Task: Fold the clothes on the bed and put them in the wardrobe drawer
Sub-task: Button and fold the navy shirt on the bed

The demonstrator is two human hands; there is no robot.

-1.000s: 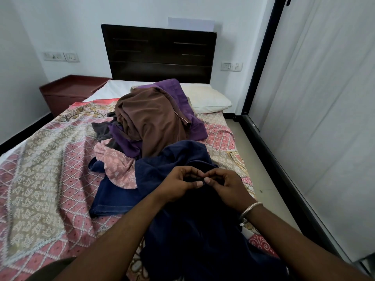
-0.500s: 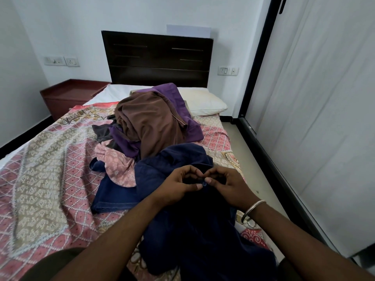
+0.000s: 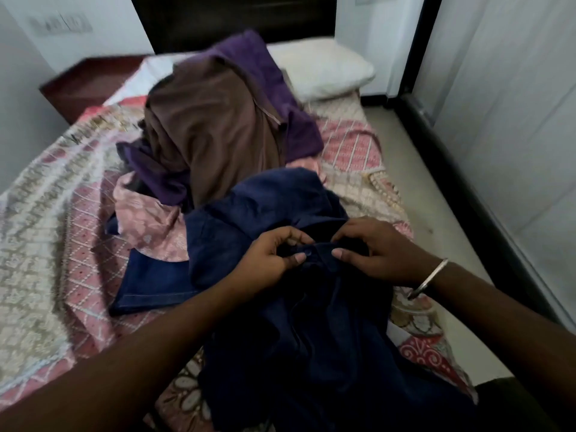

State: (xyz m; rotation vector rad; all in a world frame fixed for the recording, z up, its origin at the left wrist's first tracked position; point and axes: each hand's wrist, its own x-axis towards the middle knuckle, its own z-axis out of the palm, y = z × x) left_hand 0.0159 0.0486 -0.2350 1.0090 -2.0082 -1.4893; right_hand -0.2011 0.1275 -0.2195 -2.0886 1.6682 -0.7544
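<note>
Since half a second ago the head camera has tipped downward, so the headboard is now cut off at the top edge, while both hands have kept their place at the same spot on the navy garment [image 3: 311, 322]. Fingers [image 3: 297, 258] of the left hand [image 3: 271, 260] are curled, thumb and forefinger pinching the dark cloth right beside a small button [image 3: 308, 252]. The right hand [image 3: 377, 247] pinches the same strip of cloth from the other side — its thumb tip lies just right of the button. A metal bangle [image 3: 428, 279] circles the right wrist. The navy garment spreads over the near part of the bed [image 3: 46, 244], across the patterned pink bedspread. Beyond it lies the pile still unfolded: a pink printed piece [image 3: 146, 222] to the left, a brown garment [image 3: 212, 126] heaped over a purple one [image 3: 280, 88] — and a white pillow [image 3: 321, 67] at the far end. The view is somewhat blurred.
</note>
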